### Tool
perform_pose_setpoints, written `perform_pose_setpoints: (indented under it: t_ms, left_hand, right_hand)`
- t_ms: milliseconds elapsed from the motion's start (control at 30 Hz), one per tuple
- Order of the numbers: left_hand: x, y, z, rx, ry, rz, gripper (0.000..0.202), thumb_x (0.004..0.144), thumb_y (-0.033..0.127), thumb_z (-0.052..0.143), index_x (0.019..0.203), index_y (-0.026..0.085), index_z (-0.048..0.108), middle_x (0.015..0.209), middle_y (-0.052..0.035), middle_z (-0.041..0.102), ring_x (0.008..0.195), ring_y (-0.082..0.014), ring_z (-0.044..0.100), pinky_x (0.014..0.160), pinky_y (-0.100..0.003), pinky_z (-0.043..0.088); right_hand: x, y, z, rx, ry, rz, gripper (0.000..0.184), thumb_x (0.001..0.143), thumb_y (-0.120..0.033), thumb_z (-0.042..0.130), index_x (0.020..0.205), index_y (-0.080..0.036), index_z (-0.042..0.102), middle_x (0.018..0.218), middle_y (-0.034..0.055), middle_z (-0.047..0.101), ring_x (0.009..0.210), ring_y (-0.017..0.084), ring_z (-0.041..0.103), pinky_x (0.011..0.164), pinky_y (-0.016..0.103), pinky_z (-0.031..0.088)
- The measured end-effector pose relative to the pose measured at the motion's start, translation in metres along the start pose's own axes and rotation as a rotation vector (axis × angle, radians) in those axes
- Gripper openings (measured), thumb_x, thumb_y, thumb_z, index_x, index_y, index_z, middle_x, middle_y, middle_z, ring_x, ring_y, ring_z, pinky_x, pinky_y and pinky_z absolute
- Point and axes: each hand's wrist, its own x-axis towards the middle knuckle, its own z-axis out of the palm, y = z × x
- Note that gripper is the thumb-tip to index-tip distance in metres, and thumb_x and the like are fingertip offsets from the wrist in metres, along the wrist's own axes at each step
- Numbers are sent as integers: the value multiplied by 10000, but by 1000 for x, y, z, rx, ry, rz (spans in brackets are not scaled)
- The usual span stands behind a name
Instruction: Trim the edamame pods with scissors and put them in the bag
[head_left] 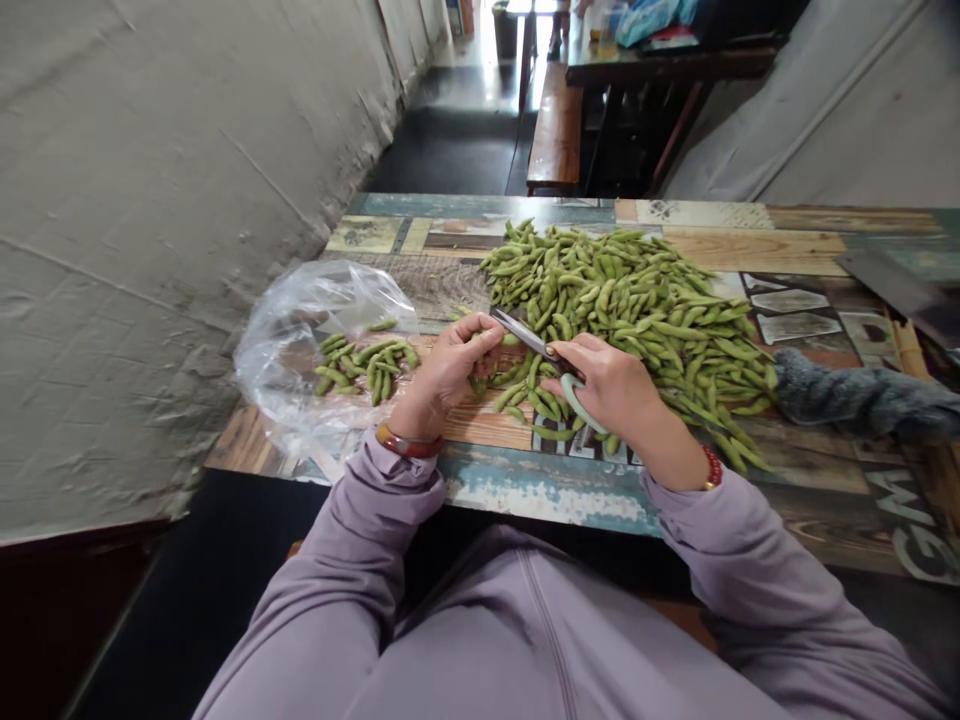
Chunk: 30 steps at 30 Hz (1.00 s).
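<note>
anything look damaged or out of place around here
The rough grey-white wall on the left looks damaged: its surface is uneven and cracked, notably low down toward the far floor. A twisted, fuzzy grey cloth beside the loose pile of green bean pods looks slightly odd, though possibly deliberate.

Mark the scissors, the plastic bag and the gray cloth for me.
Scissors (pixel 527 337): head view, on the blades.
Plastic bag (pixel 279 318): head view, on its clear left side.
Gray cloth (pixel 862 397): head view, on the middle of its bunched length.
</note>
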Motion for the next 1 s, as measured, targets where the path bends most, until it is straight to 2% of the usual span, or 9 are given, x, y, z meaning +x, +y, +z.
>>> perform_pose_setpoints:
  t_ms: [133, 233, 400, 533, 633, 733, 800, 900, 1000]
  left_hand:
    - [-2, 5, -1, -27, 73, 35, 282, 765, 344, 745, 716, 162, 536, 660, 36, 535, 466, -29, 416, 420, -155, 301]
    - [-14, 18, -8, -50, 127, 84, 281, 744, 330, 753, 741, 166, 524, 744, 16, 610, 484, -25, 452, 417, -140, 303]
    - [-33, 45, -35, 25, 342, 204, 243, 676, 238, 749, 793, 188, 543, 642, 58, 535, 444, -26, 403, 402, -139, 273]
    - [-29, 61, -75, 327, 592, 285, 146, 751, 271, 665, 787, 187, 551, 617, 55, 501, 443, -49, 385, 415, -174, 287]
    - [-22, 69, -105, 736, 741, 326, 111, 790, 270, 632, 816, 167, 603, 662, 18, 548, 558, -95, 474, 526, -208, 393]
    - [-21, 71, -117, 1064, 697, 316, 198, 762, 258, 672, 921, 141, 666, 915, -66, 670, 802, -168, 590, 769, -291, 495]
    - [-26, 67, -108, 1132, 615, 336, 254, 785, 276, 652, 998, 142, 683, 1064, -103, 685, 935, -211, 617, 876, -339, 498]
    - [-41, 48, -76, 1057, 432, 379, 268, 852, 329, 587, 1016, 148, 699, 1066, -114, 702, 975, -225, 645, 903, -353, 509]
    - [-58, 20, -38, 1046, 220, 436, 263, 866, 342, 596, 1026, 166, 707, 1080, -123, 708, 1023, -243, 653, 962, -396, 504]
  right_hand:
    - [2, 4, 1, -42, 110, 62, 320, 917, -390, 631, 1169, -197, 671, 1017, 96, 689, 892, 258, 671, 728, 336, 501]
    - [3, 7, -1, -56, 180, 91, 301, 924, -371, 613, 1162, -196, 672, 1028, 101, 692, 905, 262, 672, 725, 338, 497]
    - [2, 8, -2, -60, 213, 73, 307, 917, -362, 614, 1160, -185, 675, 1027, 100, 700, 891, 264, 676, 690, 334, 481]
    - [1, 8, 0, -61, 238, 63, 323, 917, -379, 608, 1157, -177, 684, 1035, 110, 705, 878, 274, 678, 666, 339, 468]
    - [1, 9, 0, -48, 246, 63, 317, 922, -387, 596, 1144, -182, 689, 1028, 116, 705, 870, 273, 677, 660, 340, 467]
    - [2, 10, -1, -26, 241, 89, 305, 923, -389, 593, 1127, -188, 697, 1021, 118, 707, 865, 269, 677, 670, 343, 477]
    - [2, 10, -2, -3, 238, 111, 299, 921, -388, 597, 1121, -190, 699, 1030, 118, 709, 889, 272, 677, 698, 349, 490]
    - [3, 11, -2, 27, 244, 129, 301, 917, -379, 605, 1131, -188, 697, 1054, 123, 707, 941, 280, 676, 749, 361, 506]
    - [2, 10, -2, 30, 238, 131, 309, 915, -368, 607, 1142, -179, 696, 1059, 128, 704, 957, 284, 676, 768, 366, 514]
